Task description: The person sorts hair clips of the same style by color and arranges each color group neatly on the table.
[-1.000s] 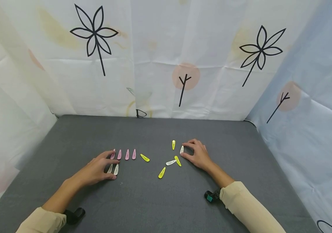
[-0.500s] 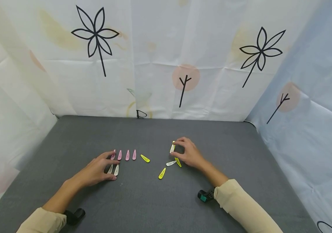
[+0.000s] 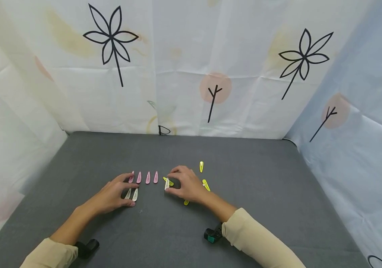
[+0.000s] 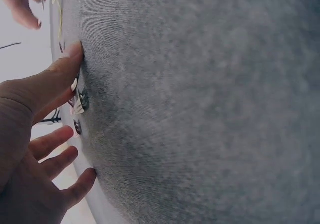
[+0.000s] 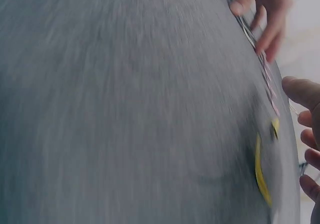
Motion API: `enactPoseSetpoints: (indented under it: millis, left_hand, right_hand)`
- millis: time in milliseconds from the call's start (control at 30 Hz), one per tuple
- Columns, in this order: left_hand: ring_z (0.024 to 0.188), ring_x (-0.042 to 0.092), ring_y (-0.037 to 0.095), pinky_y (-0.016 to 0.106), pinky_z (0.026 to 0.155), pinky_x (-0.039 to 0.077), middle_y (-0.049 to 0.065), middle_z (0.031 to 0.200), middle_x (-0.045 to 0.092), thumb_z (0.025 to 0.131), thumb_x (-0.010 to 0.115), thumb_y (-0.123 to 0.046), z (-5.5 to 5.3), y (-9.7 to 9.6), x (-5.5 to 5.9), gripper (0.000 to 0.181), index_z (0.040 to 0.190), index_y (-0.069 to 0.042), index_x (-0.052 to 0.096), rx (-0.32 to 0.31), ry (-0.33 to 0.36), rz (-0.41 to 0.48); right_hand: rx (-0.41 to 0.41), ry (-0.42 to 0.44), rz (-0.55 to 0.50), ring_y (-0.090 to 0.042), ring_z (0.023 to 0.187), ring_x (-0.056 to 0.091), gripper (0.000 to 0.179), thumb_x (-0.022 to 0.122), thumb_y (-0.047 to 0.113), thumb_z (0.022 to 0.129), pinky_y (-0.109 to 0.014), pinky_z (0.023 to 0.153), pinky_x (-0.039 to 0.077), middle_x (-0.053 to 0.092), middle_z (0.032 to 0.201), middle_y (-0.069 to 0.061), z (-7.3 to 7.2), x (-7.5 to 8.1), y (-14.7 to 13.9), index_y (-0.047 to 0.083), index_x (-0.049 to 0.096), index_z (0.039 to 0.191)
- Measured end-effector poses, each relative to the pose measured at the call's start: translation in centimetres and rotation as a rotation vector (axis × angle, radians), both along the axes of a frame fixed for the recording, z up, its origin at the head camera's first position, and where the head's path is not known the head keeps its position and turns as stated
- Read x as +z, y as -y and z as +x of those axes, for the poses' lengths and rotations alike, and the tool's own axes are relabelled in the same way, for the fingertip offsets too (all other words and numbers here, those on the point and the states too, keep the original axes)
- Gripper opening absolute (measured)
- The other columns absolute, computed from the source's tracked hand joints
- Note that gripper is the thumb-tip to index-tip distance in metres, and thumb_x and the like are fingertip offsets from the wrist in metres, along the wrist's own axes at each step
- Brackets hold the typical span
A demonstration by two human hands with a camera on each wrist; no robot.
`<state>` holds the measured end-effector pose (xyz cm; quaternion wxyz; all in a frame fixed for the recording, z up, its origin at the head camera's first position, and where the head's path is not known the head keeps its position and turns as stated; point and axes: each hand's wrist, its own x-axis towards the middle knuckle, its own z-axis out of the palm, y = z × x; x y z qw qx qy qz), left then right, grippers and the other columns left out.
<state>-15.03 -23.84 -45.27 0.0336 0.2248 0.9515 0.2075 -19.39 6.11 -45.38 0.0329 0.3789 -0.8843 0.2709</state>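
Note:
In the head view my right hand [image 3: 191, 185] pinches a white snap hair clip [image 3: 167, 184] between thumb and fingertips, held over a yellow hair clip [image 3: 170, 182]. My left hand [image 3: 110, 194] rests on the table at the left, fingers spread around two white hair clips [image 3: 135, 194] lying side by side. Its fingertips reach a row of several pink hair clips [image 3: 148, 178]. The left wrist view shows the left thumb [image 4: 72, 54] against the cloth and the other fingers apart. The second loose white clip is mostly hidden behind the right hand.
More yellow clips lie right of the row: one at the back [image 3: 201, 166], one by the right wrist [image 3: 205, 184], and one partly covered [image 3: 186, 203]. A grey cloth covers the table [image 3: 164, 238]. Patterned white curtains [image 3: 184, 48] enclose its back and sides.
My right hand has carried the white hair clip leftward, from beside the back yellow clip to near the pink row. The left hand has stayed in place.

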Motion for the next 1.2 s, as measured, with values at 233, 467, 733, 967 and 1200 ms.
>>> enactPoseSetpoints:
  millis: [233,467,733,967,1200]
  left_hand:
    - [0.132,0.042,0.048,0.068,0.097,0.037,0.027,0.144,0.045,0.074,0.088,-0.032,0.0,-0.1,-0.1,0.057,0.123,-0.008,0.071,0.006,0.002,-0.008]
    - [0.131,0.043,0.048,0.068,0.097,0.037,0.027,0.144,0.046,0.075,0.087,-0.033,-0.1,0.0,0.0,0.056,0.123,-0.009,0.071,0.004,0.013,-0.012]
    - [0.13,0.044,0.049,0.069,0.096,0.036,0.026,0.143,0.047,0.075,0.087,-0.034,-0.1,0.1,0.0,0.056,0.122,-0.01,0.072,0.008,0.018,-0.011]
    - [0.131,0.044,0.048,0.069,0.096,0.036,0.026,0.144,0.047,0.075,0.087,-0.034,0.0,0.0,0.2,0.056,0.122,-0.01,0.072,0.017,0.031,-0.009]
    - [0.131,0.043,0.048,0.069,0.097,0.036,0.026,0.144,0.046,0.075,0.087,-0.034,-0.1,0.0,0.1,0.056,0.123,-0.01,0.072,0.026,0.044,-0.015]
  right_hand:
    - [-0.011,-0.035,0.06,-0.021,0.129,0.046,0.044,0.078,0.041,0.086,-0.046,0.099,0.04,0.058,0.125,-0.003,0.6,-0.6,3.2,0.015,0.072,0.121]
    - [-0.029,-0.05,0.111,-0.021,0.134,0.043,0.046,0.078,0.045,0.084,-0.043,0.1,0.04,0.059,0.128,-0.001,1.2,-1.3,5.2,0.019,0.073,0.122]
    - [-0.01,-0.084,0.147,-0.019,0.133,0.043,0.048,0.074,0.05,0.087,-0.039,0.101,0.04,0.059,0.128,0.001,1.5,-1.7,6.2,0.021,0.071,0.125]
    - [-0.01,-0.091,0.157,-0.018,0.134,0.042,0.047,0.074,0.05,0.087,-0.037,0.101,0.039,0.059,0.129,0.001,1.7,-1.6,6.5,0.021,0.072,0.124]
    - [-0.018,-0.116,0.11,-0.018,0.131,0.043,0.052,0.076,0.053,0.083,-0.036,0.097,0.04,0.059,0.127,0.0,1.7,-1.5,6.3,0.02,0.072,0.123]
